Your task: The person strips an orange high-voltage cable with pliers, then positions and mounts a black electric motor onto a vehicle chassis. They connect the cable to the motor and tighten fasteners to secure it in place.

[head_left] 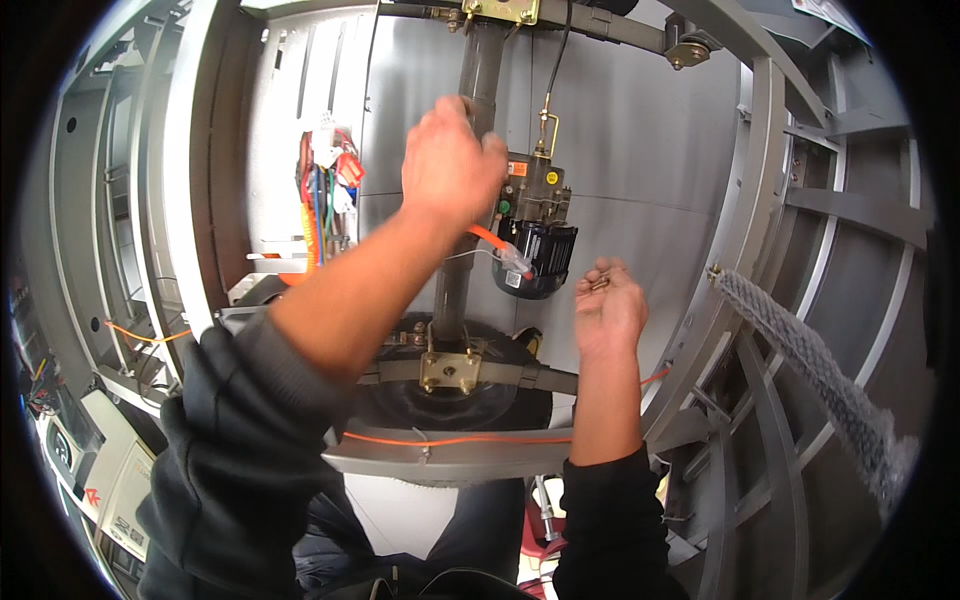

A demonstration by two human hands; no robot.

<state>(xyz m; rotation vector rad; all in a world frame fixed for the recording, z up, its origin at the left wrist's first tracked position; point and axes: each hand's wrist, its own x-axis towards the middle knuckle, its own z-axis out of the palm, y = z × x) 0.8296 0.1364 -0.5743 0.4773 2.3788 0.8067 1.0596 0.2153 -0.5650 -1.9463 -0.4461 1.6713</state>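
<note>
Up at 12 o'clock, left hand (450, 160) is clamped round the stiff grey pipe (478, 70), while right hand (607, 305) pinches small, easily-dropped screws (600, 277).

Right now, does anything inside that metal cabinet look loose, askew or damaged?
Nothing looks broken. An orange wire runs slack across the round base, unclipped, and the coloured wire bundle on the back panel hangs untidily. The left hand grips the vertical pipe; the right hand pinches small metal parts.
</note>
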